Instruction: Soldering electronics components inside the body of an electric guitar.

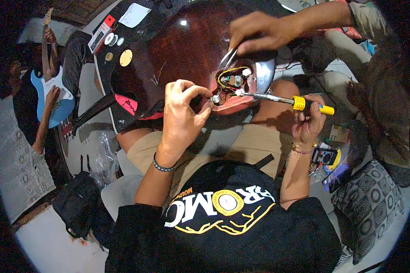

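A glossy dark red-brown guitar body [182,50] lies in front of me, with a recessed cavity [253,84] exposing yellow and dark wires [222,81]. My left hand [182,109] pinches a small metal electronic part [216,98] at the cavity's near left edge; its exact kind is unclear. In my right hand [310,120] is a soldering iron [299,103] with a yellow and black handle, its tip pointing left into the cavity close to a small white piece [239,92]. From the upper right, another person's hand [257,34] holds metal tweezers [229,58] over the cavity's far edge.
A round cream cover plate [125,58], solder spools [114,40], a red box [101,34] and paper [134,15] lie at the far left. A black strap with a red end [125,104] sits nearer. Another person holds a blue guitar [55,98]. Right: a multimeter [325,156].
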A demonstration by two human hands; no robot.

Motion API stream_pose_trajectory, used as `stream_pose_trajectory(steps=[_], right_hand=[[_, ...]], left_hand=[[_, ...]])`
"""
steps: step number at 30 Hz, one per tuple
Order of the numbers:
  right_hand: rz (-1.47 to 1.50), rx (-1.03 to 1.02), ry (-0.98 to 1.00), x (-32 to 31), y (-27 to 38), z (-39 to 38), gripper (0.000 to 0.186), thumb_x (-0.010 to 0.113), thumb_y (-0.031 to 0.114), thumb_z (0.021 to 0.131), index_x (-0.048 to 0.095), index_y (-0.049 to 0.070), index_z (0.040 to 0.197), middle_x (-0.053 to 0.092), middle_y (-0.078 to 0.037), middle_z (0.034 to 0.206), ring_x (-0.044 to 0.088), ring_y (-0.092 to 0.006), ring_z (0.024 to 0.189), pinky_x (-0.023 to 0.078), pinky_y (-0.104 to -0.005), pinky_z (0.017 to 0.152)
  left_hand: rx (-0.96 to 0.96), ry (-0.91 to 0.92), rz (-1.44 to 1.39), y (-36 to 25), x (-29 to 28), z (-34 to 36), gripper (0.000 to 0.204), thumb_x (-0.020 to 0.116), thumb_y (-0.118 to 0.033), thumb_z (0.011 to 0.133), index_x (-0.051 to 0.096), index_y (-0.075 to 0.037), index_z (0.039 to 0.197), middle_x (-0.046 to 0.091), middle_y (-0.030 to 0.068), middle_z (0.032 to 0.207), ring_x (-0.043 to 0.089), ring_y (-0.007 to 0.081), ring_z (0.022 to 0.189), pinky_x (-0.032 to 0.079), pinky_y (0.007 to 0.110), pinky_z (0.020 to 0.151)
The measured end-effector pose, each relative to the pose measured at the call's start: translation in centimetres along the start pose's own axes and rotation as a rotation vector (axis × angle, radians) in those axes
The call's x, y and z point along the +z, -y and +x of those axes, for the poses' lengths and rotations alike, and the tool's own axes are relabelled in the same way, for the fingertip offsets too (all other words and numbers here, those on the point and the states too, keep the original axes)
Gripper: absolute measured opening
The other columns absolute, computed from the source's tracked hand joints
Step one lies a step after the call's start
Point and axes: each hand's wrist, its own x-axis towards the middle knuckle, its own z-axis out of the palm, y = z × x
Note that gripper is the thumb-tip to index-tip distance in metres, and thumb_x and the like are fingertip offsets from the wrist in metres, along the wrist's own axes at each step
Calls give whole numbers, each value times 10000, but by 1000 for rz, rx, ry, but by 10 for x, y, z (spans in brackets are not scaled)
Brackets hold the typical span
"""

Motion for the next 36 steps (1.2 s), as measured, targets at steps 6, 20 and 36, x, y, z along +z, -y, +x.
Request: stream_pose_trajectory(steps=[6, 20, 36], right_hand=[[-200, -26, 137, 14, -9, -5, 316, 777, 296, 1018, 713, -4, 1090, 631, -68, 1050, 522, -79, 594, 433, -232, 510], [-325, -106, 52, 49, -21, 15, 284, 715, 293, 992, 687, 13, 953, 641, -55, 926, 517, -63, 716, 351, -209, 578], [-242, -75, 59, 41, -17, 17, 284, 640, 303, 1038, 652, 22, 1001, 637, -93, 992, 481, -72, 562, 348, -230, 492]], left_hand=[[45, -21, -19, 9, 2, -1, 237, 913, -85, 777, 828, -97, 998, 669, 101, 1002, 626, 305, 1032, 543, 419, 911], [92, -169, -92, 19, 18, -14, 257, 899, -71, 744, 829, -89, 991, 665, 83, 976, 622, 304, 1002, 536, 426, 886], [106, -14, 42, 8, -2, 0, 218, 900, -104, 763, 825, -111, 968, 682, 79, 963, 639, 305, 1004, 546, 437, 906]])
